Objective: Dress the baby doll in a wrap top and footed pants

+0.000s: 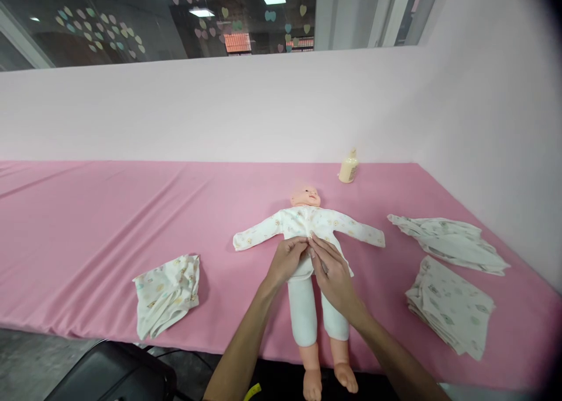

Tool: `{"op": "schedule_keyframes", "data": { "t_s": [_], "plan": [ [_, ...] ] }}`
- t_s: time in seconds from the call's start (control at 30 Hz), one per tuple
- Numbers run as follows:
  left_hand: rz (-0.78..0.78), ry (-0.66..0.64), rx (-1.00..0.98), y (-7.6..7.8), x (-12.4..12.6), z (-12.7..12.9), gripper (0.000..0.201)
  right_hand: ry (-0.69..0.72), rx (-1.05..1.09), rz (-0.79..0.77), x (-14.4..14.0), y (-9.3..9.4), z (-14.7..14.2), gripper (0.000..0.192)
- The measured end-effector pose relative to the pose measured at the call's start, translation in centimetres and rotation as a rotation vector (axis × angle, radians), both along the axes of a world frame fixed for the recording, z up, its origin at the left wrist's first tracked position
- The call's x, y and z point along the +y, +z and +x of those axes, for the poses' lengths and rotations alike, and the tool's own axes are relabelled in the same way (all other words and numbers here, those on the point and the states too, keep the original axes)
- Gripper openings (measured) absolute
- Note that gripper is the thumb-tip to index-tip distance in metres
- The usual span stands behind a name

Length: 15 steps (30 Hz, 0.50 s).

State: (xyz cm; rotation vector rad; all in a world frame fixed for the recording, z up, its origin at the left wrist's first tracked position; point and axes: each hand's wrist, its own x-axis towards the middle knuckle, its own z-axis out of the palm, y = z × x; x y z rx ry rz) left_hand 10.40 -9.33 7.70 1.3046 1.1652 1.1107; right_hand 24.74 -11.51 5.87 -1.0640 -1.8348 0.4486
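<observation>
Doll (312, 254) flat on its back mid-tabletop (88, 225), head toward the wall, feet hanging over the near edge, arms spread in a printed top (307, 222). Left hand (287, 260) and right hand (331, 272) meet at its waist, fingertips pinching the top's front hem. Bottle (348, 168) behind the head; crumpled garment (167, 292) left, loose cloth (448, 243) and folded stack (450, 307) right.
</observation>
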Motion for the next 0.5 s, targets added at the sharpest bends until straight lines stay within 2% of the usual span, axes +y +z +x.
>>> {"op": "schedule_keyframes", "data": {
  "t_s": [0.13,0.23,0.37,0.5],
  "plan": [
    [-0.092,0.055,-0.115,-0.05,0.31,0.09,0.033,0.022,-0.048,0.036,-0.07,0.18,-0.13,0.040],
    [-0.121,0.076,-0.146,-0.35,0.57,0.18,0.029,0.037,-0.070,0.052,-0.07,0.09,-0.05,0.041],
    [-0.126,0.072,-0.108,-0.58,0.78,0.14,0.027,0.077,-0.088,0.039,-0.03,-0.08,0.44,0.040],
    [-0.085,0.066,0.027,-0.26,0.56,0.23,0.029,0.087,-0.061,-0.001,-0.05,0.16,0.78,0.041]
  ]
}}
